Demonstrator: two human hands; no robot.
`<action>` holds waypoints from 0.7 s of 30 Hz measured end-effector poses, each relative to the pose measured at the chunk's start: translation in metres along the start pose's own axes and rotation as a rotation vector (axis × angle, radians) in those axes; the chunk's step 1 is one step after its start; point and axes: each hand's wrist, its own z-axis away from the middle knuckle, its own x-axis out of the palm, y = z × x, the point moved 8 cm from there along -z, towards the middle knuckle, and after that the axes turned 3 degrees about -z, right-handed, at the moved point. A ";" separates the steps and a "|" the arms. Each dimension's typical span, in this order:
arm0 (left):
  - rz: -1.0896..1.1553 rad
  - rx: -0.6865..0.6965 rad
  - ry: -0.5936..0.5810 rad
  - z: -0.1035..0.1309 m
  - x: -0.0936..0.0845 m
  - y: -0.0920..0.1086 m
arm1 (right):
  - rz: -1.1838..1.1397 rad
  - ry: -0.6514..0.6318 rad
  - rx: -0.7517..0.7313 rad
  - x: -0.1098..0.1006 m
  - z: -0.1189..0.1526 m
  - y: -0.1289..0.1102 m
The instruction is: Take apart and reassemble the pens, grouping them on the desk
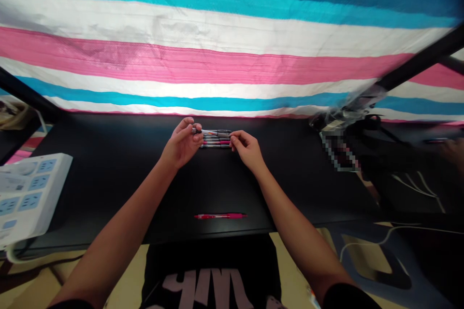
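Several pens (216, 143) lie side by side across the black table, with clear barrels and grey, black or pink grips. At the far side of the row is a clear pen with a dark grip (213, 132). My left hand (181, 144) has its fingers curled round the left end of that pen. On the opposite side, my right hand (247, 147) pinches at its right end, and its fingertips also hide the ends of the pens below. Closer to me, a red pen (220, 216) lies alone near the table's front edge, touched by neither hand.
A white power strip (54, 188) with blue sockets sits at the left edge. Clear plastic wrapping (357, 106) and a pixelated object (340, 152) are at the right. Striped sheeting (217, 65) hangs behind the table. Another person's hand (455, 149) shows at far right.
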 end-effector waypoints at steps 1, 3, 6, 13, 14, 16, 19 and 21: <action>0.007 -0.004 0.011 0.000 -0.001 0.000 | 0.003 0.000 0.002 0.000 0.000 0.000; 0.027 -0.016 0.030 -0.001 -0.003 -0.001 | 0.006 0.000 0.004 0.000 0.000 0.001; 0.034 -0.015 0.042 -0.002 -0.004 -0.001 | 0.000 -0.004 0.005 0.001 0.000 0.001; 0.011 -0.002 0.012 0.000 -0.001 -0.001 | -0.030 -0.007 -0.002 0.002 0.000 0.002; 0.015 -0.013 0.015 0.000 -0.001 -0.001 | -0.026 -0.006 -0.003 0.001 0.000 0.002; 0.019 -0.015 0.025 0.000 -0.001 -0.001 | -0.014 -0.003 -0.003 0.001 0.000 0.001; 0.009 0.006 0.034 0.000 -0.002 0.000 | -0.005 0.002 0.001 0.000 0.000 0.002; 0.005 -0.002 0.037 0.000 -0.003 0.000 | -0.010 0.002 0.001 0.000 0.000 0.002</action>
